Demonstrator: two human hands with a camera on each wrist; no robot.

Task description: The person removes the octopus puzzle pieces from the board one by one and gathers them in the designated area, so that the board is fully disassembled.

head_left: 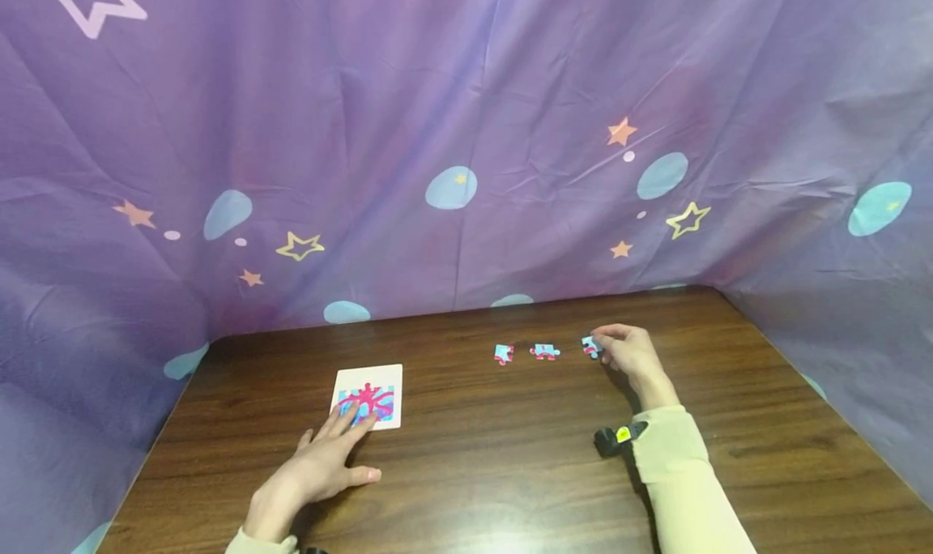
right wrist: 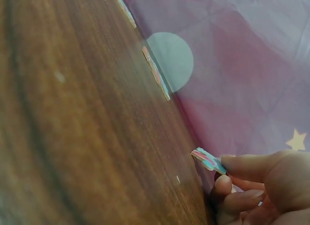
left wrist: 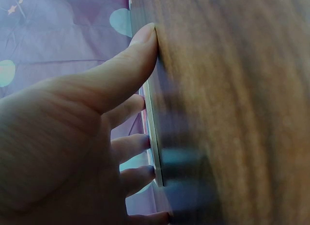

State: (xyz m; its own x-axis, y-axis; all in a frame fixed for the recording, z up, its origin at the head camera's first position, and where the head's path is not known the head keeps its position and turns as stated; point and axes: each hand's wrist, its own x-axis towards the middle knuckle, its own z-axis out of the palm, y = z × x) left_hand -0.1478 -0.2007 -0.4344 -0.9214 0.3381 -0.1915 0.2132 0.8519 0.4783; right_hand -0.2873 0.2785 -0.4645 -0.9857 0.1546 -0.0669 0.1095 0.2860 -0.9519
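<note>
My right hand (head_left: 631, 356) pinches a blue and pink jigsaw piece (head_left: 591, 347) between thumb and fingers at the back right of the table. In the right wrist view that jigsaw piece (right wrist: 209, 160) is tilted, one edge close to the wood. My left hand (head_left: 317, 465) has its fingers spread, with the fingertips resting on a white-bordered puzzle board (head_left: 397, 376) at the left. Joined pieces on the board form part of a pink figure over blue. In the left wrist view the thumb (left wrist: 138, 53) stands apart from the board's edge (left wrist: 156, 152).
Two more jigsaw pieces lie in a row left of my right hand: one with a side tab (head_left: 545, 351) and one farther left (head_left: 504, 353). The brown wooden table (head_left: 481, 465) ends at a purple curtain (head_left: 394, 173) with stars, behind and at both sides.
</note>
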